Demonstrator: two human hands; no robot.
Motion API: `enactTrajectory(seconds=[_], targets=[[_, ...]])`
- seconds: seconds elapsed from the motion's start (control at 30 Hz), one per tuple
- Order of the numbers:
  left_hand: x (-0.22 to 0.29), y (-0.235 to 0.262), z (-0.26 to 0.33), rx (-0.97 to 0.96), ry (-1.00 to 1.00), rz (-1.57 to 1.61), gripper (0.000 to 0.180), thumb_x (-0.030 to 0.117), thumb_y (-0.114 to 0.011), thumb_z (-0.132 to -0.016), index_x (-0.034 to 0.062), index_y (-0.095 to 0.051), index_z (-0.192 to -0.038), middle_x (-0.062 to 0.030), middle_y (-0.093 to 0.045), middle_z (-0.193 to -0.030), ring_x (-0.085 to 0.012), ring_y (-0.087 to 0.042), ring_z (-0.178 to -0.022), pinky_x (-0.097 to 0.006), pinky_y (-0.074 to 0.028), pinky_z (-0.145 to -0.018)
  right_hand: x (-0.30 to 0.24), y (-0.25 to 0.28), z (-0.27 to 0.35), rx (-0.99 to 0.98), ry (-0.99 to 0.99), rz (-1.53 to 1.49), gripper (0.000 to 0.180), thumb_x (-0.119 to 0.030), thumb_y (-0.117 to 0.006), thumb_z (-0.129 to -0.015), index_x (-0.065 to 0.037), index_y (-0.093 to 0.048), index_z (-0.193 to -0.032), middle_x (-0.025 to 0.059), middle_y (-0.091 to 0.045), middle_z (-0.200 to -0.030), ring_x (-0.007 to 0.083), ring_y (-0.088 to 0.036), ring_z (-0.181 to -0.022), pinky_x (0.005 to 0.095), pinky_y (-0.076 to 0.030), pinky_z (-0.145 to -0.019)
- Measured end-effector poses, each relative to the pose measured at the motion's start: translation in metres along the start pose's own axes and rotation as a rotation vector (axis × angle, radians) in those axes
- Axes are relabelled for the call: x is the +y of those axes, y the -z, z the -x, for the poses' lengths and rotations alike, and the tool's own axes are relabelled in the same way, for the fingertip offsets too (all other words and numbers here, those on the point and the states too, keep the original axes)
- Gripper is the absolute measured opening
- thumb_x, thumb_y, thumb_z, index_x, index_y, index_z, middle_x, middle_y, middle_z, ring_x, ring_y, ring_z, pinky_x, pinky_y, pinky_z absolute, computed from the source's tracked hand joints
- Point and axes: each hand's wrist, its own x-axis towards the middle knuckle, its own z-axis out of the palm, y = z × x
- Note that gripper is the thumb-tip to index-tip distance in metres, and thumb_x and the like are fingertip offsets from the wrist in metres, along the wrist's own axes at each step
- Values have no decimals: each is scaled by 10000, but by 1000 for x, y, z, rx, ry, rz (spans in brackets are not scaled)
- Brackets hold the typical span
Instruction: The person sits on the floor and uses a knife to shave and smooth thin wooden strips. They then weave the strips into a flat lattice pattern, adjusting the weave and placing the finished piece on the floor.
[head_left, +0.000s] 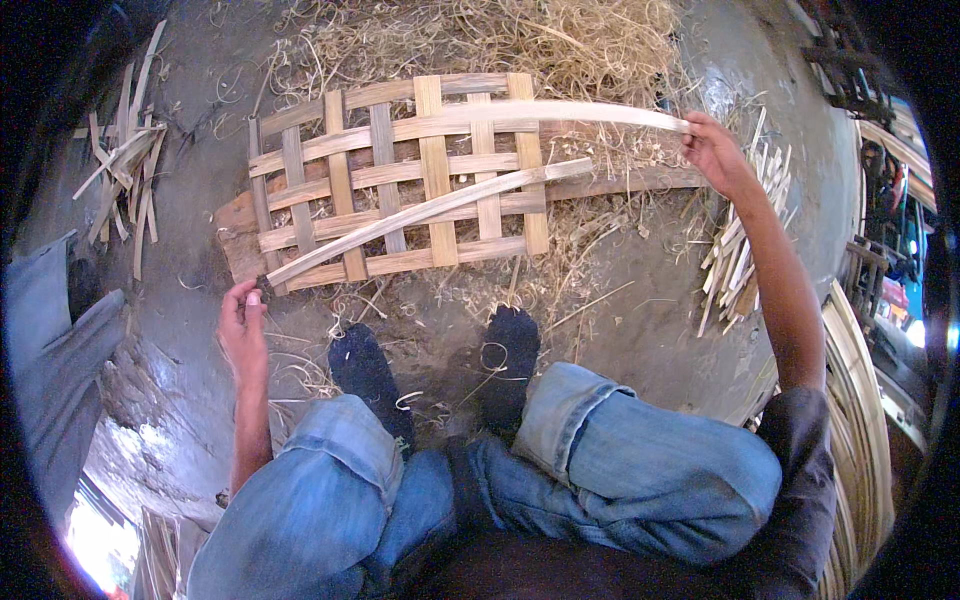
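Note:
A woven lattice of flat bamboo strips (437, 225) lies in front of my feet, with square gaps between its strips. My right hand (718, 155) pinches the right end of a pale bamboo strip (600, 112), which reaches left across the upper part of the lattice. A second loose strip (430, 211) lies slantwise over the weave. Its lower end comes close to my left hand (243, 325), whose thumb and fingertips are drawn together at the lattice's lower left corner. What those fingertips hold, if anything, I cannot make out.
A flat wooden board (640, 182) lies beneath the lattice. Curly shavings (500, 35) are heaped beyond it. Bundles of thin strips lie at the left (130, 160) and right (745, 235). Long bent strips (855, 430) stand at the far right. My dark-covered feet (510, 360) are just nearer.

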Motion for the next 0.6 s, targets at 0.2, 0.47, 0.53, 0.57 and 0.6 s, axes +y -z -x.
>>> enactTrajectory(seconds=[0.2, 0.47, 0.53, 0.57, 0.6], targets=[[-4, -12, 8, -84, 82, 107, 277, 268, -528, -969, 75, -593, -1156, -34, -641, -975, -100, -577, -791, -235, -446, -655, 19, 73, 12, 308, 63, 541, 174, -135, -591, -886, -63, -599, -1044, 76, -623, -974, 201, -596, -878, 355, -495, -783], [-10, -13, 8, -93, 366, 338, 327, 346, -482, -990, 108, -571, -1196, 1, -596, -956, -78, -563, -824, -213, -432, -663, 18, -131, 37, -192, 953, 1533, 241, -89, -654, -795, -64, -622, -1032, 113, -612, -1082, 297, -573, -1054, 411, -451, -935], [-9, -14, 5, -88, 459, 455, 337, 359, -485, -989, 114, -565, -1206, 11, -583, -941, -78, -562, -830, -213, -431, -669, 23, -174, 39, -416, 985, 1744, 255, -71, -648, -794, -63, -606, -1046, 111, -609, -1076, 293, -565, -1068, 394, -447, -931], [-8, -16, 3, -89, 500, 517, 341, 366, -487, -988, 118, -562, -1210, 15, -576, -934, -79, -562, -834, -214, -431, -672, 24, -175, 35, -435, 964, 1751, 258, -58, -636, -796, -67, -606, -1053, 110, -610, -1074, 294, -564, -1066, 395, -447, -931], [-10, -17, 1, -126, 474, 526, 345, 370, -488, -987, 120, -560, -1214, 17, -573, -937, -79, -561, -840, -217, -433, -675, 25, -172, 28, -453, 942, 1759, 263, -46, -624, -799, -71, -606, -1060, 109, -611, -1073, 294, -563, -1063, 395, -447, -931]])
